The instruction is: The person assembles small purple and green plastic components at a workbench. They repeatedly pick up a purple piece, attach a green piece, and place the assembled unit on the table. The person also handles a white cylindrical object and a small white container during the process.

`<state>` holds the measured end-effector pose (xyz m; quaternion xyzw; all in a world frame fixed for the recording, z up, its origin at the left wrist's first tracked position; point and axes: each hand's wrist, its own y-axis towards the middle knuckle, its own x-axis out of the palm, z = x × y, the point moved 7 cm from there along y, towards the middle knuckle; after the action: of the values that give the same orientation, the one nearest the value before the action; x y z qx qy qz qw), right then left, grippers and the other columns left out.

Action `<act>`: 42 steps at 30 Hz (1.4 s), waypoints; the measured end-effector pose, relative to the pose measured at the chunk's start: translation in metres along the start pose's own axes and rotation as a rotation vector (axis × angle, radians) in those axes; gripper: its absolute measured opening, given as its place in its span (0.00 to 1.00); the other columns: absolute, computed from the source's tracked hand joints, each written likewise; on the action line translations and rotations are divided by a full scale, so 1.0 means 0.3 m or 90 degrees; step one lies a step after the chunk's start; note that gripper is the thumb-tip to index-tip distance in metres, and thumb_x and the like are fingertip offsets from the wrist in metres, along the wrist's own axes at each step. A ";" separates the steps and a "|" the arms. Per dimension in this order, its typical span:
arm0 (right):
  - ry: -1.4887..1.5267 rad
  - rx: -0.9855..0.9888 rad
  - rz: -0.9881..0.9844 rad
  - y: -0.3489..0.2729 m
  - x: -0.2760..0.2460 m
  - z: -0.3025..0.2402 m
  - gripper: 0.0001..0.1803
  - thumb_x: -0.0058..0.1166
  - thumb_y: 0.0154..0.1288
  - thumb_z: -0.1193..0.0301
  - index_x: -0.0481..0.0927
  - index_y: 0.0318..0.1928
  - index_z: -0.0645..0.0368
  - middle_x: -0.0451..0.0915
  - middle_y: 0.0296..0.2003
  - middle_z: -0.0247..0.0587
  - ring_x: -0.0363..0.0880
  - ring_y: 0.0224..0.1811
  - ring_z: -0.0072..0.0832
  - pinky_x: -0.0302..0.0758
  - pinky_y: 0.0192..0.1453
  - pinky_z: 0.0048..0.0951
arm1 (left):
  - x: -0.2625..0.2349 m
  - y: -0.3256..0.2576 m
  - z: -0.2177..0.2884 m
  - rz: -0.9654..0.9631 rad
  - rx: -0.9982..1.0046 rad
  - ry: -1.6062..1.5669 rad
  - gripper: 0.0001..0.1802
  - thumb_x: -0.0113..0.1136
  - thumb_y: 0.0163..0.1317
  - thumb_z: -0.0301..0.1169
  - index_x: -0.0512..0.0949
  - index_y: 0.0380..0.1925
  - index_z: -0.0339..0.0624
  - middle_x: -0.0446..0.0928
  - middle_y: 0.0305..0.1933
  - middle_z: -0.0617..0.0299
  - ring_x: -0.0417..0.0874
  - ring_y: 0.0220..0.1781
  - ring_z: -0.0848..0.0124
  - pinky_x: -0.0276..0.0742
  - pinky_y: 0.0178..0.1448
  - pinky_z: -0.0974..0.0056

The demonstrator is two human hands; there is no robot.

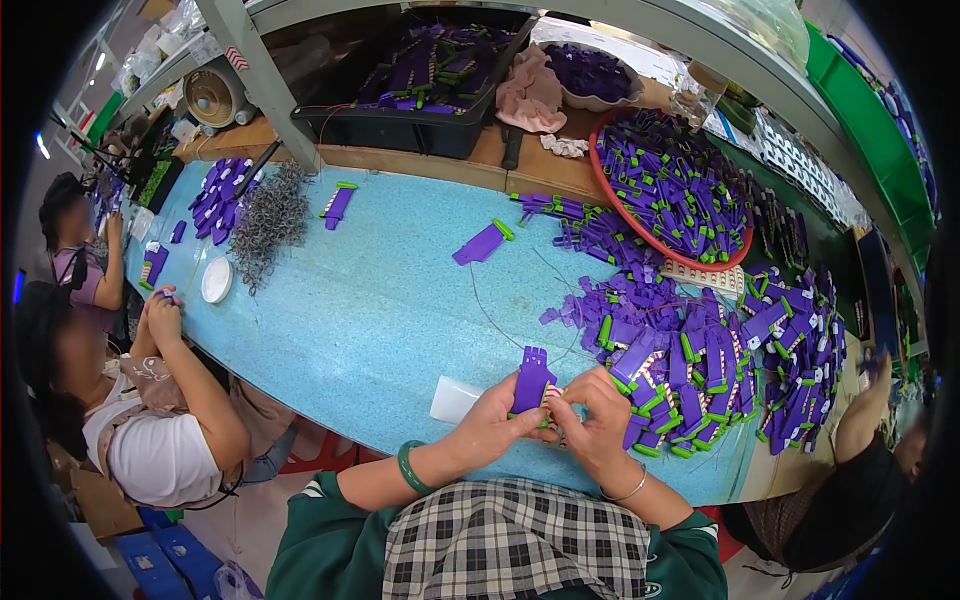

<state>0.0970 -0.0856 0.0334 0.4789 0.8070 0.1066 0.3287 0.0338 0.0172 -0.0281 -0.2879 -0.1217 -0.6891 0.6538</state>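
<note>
Just above the table's near edge, my left hand grips a flat purple plastic piece between thumb and fingers, its slotted end pointing away from me. A bit of green shows at its lower end. My right hand is closed in a pinch at that lower end, on a small red-and-white striped strip. How the strip joins the purple piece is hidden by my fingers. Beside my left hand lies a white card. To the right of my hands spreads a heap of purple pieces with green ends.
A red basin of purple-green parts stands at the back right, a black bin at the back. Tangled metal wire pieces and a round white lid lie left. A co-worker sits at left; another person's arm reaches in right.
</note>
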 end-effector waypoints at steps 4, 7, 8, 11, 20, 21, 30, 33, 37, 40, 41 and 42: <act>-0.051 -0.072 0.037 0.011 -0.012 -0.041 0.09 0.63 0.48 0.80 0.74 0.21 0.59 0.73 0.19 0.37 0.71 0.24 0.31 0.66 0.29 0.29 | -0.008 -0.003 -0.008 -0.005 0.027 0.079 0.15 0.51 0.69 0.29 0.65 0.54 0.38 0.71 0.51 0.60 0.77 0.52 0.69 0.82 0.53 0.59; -0.058 -0.047 0.020 0.010 -0.009 -0.033 0.09 0.62 0.49 0.80 0.73 0.21 0.59 0.73 0.19 0.38 0.71 0.24 0.31 0.66 0.29 0.29 | 0.013 -0.010 0.006 -0.010 0.022 0.060 0.16 0.49 0.70 0.29 0.65 0.55 0.38 0.71 0.50 0.61 0.76 0.52 0.71 0.79 0.54 0.62; -0.057 -0.042 0.009 0.010 -0.008 -0.027 0.09 0.62 0.48 0.79 0.73 0.22 0.59 0.73 0.20 0.39 0.70 0.23 0.32 0.66 0.30 0.29 | 0.013 -0.012 0.017 -0.016 0.056 0.129 0.16 0.49 0.70 0.30 0.65 0.55 0.38 0.71 0.51 0.61 0.75 0.52 0.72 0.77 0.55 0.63; -0.026 0.049 -0.056 0.000 0.022 0.022 0.11 0.64 0.48 0.74 0.74 0.31 0.61 0.76 0.27 0.42 0.74 0.28 0.35 0.70 0.32 0.32 | 0.026 -0.022 0.043 -0.041 0.123 0.221 0.18 0.48 0.70 0.32 0.65 0.56 0.37 0.70 0.51 0.63 0.71 0.51 0.77 0.70 0.55 0.69; 0.227 0.231 -0.280 -0.009 0.119 0.049 0.27 0.68 0.49 0.68 0.75 0.49 0.63 0.78 0.43 0.44 0.79 0.41 0.27 0.75 0.46 0.28 | 0.065 0.004 -0.082 -0.077 -0.258 -0.326 0.23 0.37 0.72 0.48 0.68 0.28 0.42 0.64 0.19 0.64 0.66 0.18 0.74 0.64 0.23 0.68; 0.226 0.212 -0.281 -0.002 0.108 0.048 0.23 0.68 0.49 0.67 0.77 0.45 0.63 0.79 0.42 0.44 0.79 0.40 0.28 0.75 0.46 0.28 | 0.072 0.005 -0.093 -0.101 -0.291 -0.342 0.20 0.41 0.71 0.46 0.68 0.28 0.41 0.62 0.17 0.66 0.61 0.15 0.76 0.57 0.21 0.71; 0.659 0.405 -0.184 -0.040 0.114 0.086 0.17 0.50 0.67 0.64 0.80 0.42 0.68 0.80 0.43 0.43 0.77 0.44 0.25 0.72 0.51 0.27 | 0.091 -0.002 -0.066 -0.270 -0.215 -0.209 0.18 0.43 0.71 0.39 0.71 0.27 0.39 0.68 0.21 0.64 0.67 0.20 0.78 0.61 0.19 0.72; 0.729 0.424 -0.076 -0.007 0.068 0.096 0.20 0.52 0.64 0.66 0.74 0.52 0.65 0.77 0.48 0.44 0.76 0.49 0.29 0.72 0.56 0.33 | 0.017 -0.011 0.115 -0.004 0.054 0.180 0.05 0.56 0.63 0.27 0.72 0.35 0.38 0.76 0.41 0.57 0.80 0.40 0.66 0.78 0.41 0.63; 0.629 0.460 -0.110 0.002 0.050 0.106 0.12 0.53 0.63 0.73 0.77 0.46 0.63 0.79 0.40 0.35 0.75 0.43 0.20 0.70 0.51 0.24 | 0.101 -0.088 0.338 0.008 0.721 0.893 0.18 0.66 0.41 0.22 0.72 0.34 0.40 0.76 0.43 0.52 0.80 0.46 0.54 0.80 0.44 0.59; 0.639 0.487 -0.183 -0.010 0.082 0.090 0.07 0.53 0.63 0.75 0.78 0.41 0.63 0.77 0.34 0.29 0.74 0.37 0.15 0.70 0.44 0.20 | 0.117 -0.114 0.303 -0.002 0.825 0.960 0.13 0.65 0.40 0.25 0.73 0.28 0.40 0.74 0.43 0.52 0.79 0.45 0.56 0.82 0.44 0.59; 0.627 0.510 -0.159 -0.004 0.085 0.092 0.03 0.54 0.63 0.75 0.78 0.36 0.61 0.76 0.32 0.26 0.71 0.33 0.11 0.68 0.38 0.17 | 0.121 -0.119 0.285 -0.012 0.861 0.965 0.12 0.65 0.40 0.23 0.73 0.26 0.41 0.75 0.42 0.53 0.79 0.44 0.58 0.83 0.43 0.61; 0.629 0.511 -0.160 -0.002 0.084 0.095 0.03 0.55 0.63 0.75 0.78 0.35 0.61 0.76 0.31 0.25 0.71 0.32 0.10 0.68 0.37 0.16 | 0.124 -0.120 0.279 -0.020 0.877 0.967 0.12 0.65 0.40 0.23 0.73 0.26 0.41 0.75 0.42 0.54 0.79 0.44 0.59 0.83 0.42 0.62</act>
<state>0.1065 -0.0687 0.0007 0.3613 0.8901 -0.0348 -0.2756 0.0195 0.0360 0.0674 0.6638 -0.0485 -0.4786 0.5727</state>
